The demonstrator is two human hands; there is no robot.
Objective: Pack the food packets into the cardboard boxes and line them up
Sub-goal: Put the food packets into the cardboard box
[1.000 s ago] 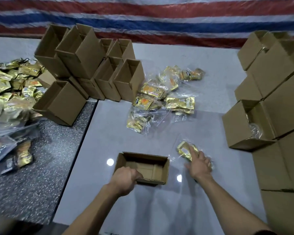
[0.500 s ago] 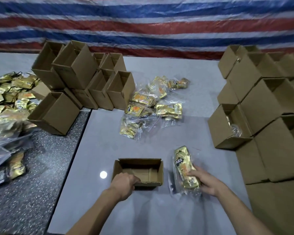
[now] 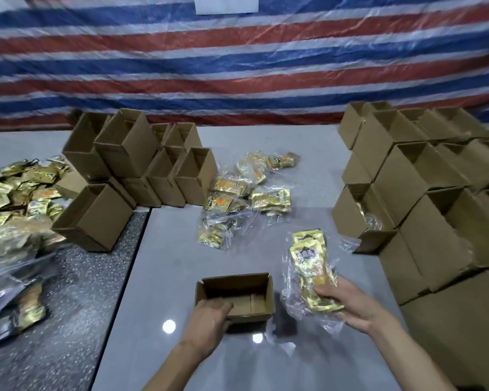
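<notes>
at near centre of grey table [image 3: 167, 263]: one cardboard box [image 3: 261, 303], mouth up, flaps standing, nothing visible inside. gripped at near-left corner by left hand [image 3: 209, 317], fingers curled over the rim into the cavity. just right of the box, not touching it: clear bag of gold food packets [image 3: 311, 266], long axis pointing away, grasped at its near end by right hand [image 3: 350, 303], thumb on top, fingers curled beneath. judged lifted off the table from the shadow below; not certain.

step in hand, as judged: loading this bag into the steadied box. not yet entered. called for next: swing the bag leftward over the mouth, lower it lengthwise, keep loose plastic clear of the flaps. bag length judged close to box length; snug fit likely. afterwards, box to the line of filled ones.

further supply: loose bagged packets [image 3: 237, 198] at mid table, well apart from both hands. empty boxes [image 3: 124, 145] piled at far left. stacked boxes [image 3: 435, 221] along the right edge, nearest open one showing plastic inside. heap of gold packets [image 3: 17, 198] at far left, beside a dark speckled surface [image 3: 68, 306] adjoining the table. table top glossy, two light reflections near the box. backdrop: red, white and blue striped tarpaulin [image 3: 237, 66], white sheet [image 3: 226, 2] fixed at top, text unreadable.
</notes>
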